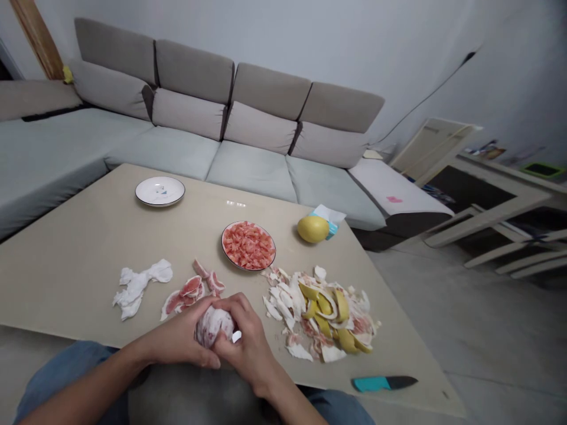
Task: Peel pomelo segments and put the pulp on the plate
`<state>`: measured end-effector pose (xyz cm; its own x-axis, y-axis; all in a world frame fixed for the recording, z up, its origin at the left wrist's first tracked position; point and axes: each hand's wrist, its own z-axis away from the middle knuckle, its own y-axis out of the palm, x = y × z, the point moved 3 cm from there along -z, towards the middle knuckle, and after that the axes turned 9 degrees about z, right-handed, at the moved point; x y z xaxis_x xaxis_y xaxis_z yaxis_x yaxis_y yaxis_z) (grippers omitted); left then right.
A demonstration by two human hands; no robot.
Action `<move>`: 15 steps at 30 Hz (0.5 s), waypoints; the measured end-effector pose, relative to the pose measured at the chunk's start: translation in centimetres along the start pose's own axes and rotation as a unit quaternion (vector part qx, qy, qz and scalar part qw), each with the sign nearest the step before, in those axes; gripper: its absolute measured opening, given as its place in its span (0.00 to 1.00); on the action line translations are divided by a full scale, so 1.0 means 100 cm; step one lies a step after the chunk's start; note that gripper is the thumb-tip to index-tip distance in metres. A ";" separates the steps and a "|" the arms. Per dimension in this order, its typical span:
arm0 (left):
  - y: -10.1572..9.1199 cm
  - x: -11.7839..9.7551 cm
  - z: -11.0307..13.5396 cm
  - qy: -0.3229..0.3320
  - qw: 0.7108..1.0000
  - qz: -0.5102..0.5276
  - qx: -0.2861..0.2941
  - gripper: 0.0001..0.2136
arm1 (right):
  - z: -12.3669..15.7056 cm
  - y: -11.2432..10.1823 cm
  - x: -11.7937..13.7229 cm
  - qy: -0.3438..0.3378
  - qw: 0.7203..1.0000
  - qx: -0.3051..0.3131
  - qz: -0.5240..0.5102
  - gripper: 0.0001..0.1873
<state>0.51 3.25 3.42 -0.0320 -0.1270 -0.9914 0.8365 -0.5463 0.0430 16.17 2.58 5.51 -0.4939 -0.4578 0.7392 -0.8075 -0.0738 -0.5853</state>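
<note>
at lower centre of the frame, a left hand (188, 337) and right hand (248, 339) curl around a peeled pomelo (215, 323), pressing opposite sides by the near edge of the tabletop (88, 265); roundish, with no clear long axis, it sits between them, neither nearer.

From my remote station I observe a grey sofa (250, 168) across the upper left and centre. At upper right I identify a dark cable end (469, 57); below it, a pale shelf unit (487, 219).
</note>
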 end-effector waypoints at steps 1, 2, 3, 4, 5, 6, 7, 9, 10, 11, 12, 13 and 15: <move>0.002 -0.001 0.000 -0.007 1.000 0.004 -0.005 0.37 | 0.000 0.000 0.000 0.000 1.000 -0.003 -0.007 0.28; 0.004 -0.002 0.000 -0.013 1.000 0.002 -0.007 0.37 | 0.000 0.000 -0.001 0.000 1.000 -0.004 -0.012 0.28; 0.006 -0.003 -0.001 -0.016 1.000 -0.010 -0.008 0.36 | 0.000 0.000 -0.002 -0.001 1.000 -0.006 -0.017 0.28; 0.009 -0.005 -0.001 -0.011 1.000 -0.018 -0.017 0.35 | 0.000 0.000 -0.002 -0.003 1.000 -0.009 -0.020 0.27; 0.011 -0.007 -0.002 -0.003 0.999 -0.024 -0.027 0.34 | 0.000 0.001 -0.003 -0.005 1.000 -0.013 -0.024 0.26; 0.012 -0.008 -0.003 0.006 0.999 -0.027 -0.036 0.33 | -0.001 0.001 -0.004 -0.006 0.999 -0.017 -0.028 0.26; 0.013 -0.008 -0.003 0.014 0.999 -0.027 -0.045 0.32 | -0.002 0.002 -0.004 -0.007 0.999 -0.021 -0.032 0.25; 0.014 -0.008 -0.005 0.028 0.997 -0.027 -0.064 0.30 | -0.005 0.004 -0.005 -0.004 0.999 -0.030 -0.043 0.23; 0.014 -0.008 -0.005 0.035 0.996 -0.028 -0.074 0.29 | -0.006 0.005 -0.006 0.001 0.998 -0.035 -0.048 0.22; 0.013 -0.008 -0.005 0.042 0.995 -0.031 -0.083 0.28 | -0.008 0.006 -0.006 0.006 0.998 -0.041 -0.052 0.21; 0.013 -0.008 -0.006 0.049 0.994 -0.034 -0.090 0.27 | -0.009 0.007 -0.007 0.013 0.997 -0.047 -0.054 0.20; 0.012 -0.009 -0.006 0.054 0.993 -0.034 -0.095 0.27 | -0.011 0.007 -0.007 0.020 0.997 -0.052 -0.056 0.20; 0.010 -0.010 -0.006 0.055 0.993 -0.030 -0.098 0.27 | -0.013 0.006 -0.007 0.033 0.996 -0.060 -0.060 0.19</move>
<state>1.73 3.31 4.34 -0.0337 -0.0013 -0.9994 0.9258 -0.3768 -0.0307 15.64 4.02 5.12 -0.4083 -0.3933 0.8238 -0.8927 -0.0168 -0.4504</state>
